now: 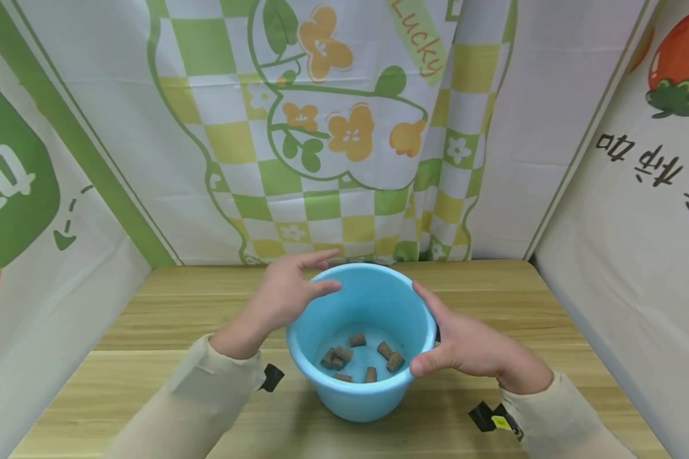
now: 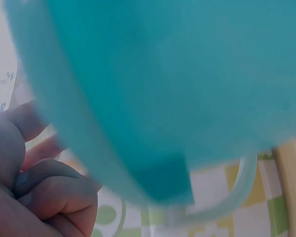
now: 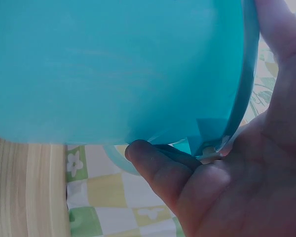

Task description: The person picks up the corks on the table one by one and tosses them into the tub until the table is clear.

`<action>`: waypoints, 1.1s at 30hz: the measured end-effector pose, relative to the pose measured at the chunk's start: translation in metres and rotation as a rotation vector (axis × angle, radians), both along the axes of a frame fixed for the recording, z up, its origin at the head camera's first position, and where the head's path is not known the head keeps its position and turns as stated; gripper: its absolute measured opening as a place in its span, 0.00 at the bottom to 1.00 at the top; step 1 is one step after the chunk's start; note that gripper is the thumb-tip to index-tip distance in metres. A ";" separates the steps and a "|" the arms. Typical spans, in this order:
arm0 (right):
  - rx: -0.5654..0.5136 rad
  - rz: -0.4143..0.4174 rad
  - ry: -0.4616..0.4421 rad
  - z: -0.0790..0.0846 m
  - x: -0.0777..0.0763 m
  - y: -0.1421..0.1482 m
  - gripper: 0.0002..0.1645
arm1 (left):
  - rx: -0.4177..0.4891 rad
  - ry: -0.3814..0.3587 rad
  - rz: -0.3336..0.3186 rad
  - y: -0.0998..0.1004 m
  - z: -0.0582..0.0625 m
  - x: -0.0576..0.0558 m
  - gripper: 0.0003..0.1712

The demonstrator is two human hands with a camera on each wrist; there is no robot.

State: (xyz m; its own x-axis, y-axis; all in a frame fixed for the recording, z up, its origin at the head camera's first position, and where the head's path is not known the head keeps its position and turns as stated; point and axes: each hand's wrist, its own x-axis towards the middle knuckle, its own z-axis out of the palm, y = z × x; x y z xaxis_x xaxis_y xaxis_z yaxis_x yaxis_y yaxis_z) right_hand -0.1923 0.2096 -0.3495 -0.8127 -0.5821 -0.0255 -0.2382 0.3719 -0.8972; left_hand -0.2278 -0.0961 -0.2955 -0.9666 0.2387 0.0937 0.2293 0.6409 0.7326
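Observation:
A light blue plastic bucket (image 1: pixel 362 405) stands in front of me, its mouth facing up toward the head camera. Inside, several brown corks (image 1: pixel 357 340) lie scattered over the bottom. My right hand (image 1: pixel 473 347) grips the bucket's right rim, thumb at the near side and fingers curled under the lip in the right wrist view. Around the left rim hovers my left hand (image 1: pixel 284 290), thumb and forefinger stretched out over the edge. Its other fingers (image 2: pixel 61 195) are loosely bent beside the rim in the left wrist view. The bucket's pale handle (image 2: pixel 232 200) hangs on its far side.
Under the bucket is a wooden table (image 1: pixel 195 319). A printed cloth (image 1: pixel 333 210) with green and yellow checks hangs behind it, and printed white sheets (image 1: pixel 631 210) close off both sides. Black straps (image 1: pixel 482 416) dangle at the sleeve cuffs.

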 end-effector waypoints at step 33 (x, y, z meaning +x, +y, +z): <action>-0.024 0.019 0.010 0.000 0.000 0.000 0.78 | 0.095 -0.468 0.287 -0.166 -0.117 -0.051 0.38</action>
State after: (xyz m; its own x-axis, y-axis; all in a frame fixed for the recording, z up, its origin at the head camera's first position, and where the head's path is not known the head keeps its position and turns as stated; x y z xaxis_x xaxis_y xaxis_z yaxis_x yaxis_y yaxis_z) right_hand -0.1927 0.2092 -0.3497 -0.8019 -0.5975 -0.0029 -0.2541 0.3453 -0.9034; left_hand -0.2789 -0.2623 -0.4126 -0.9351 -0.0285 -0.3532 -0.3085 0.5558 0.7719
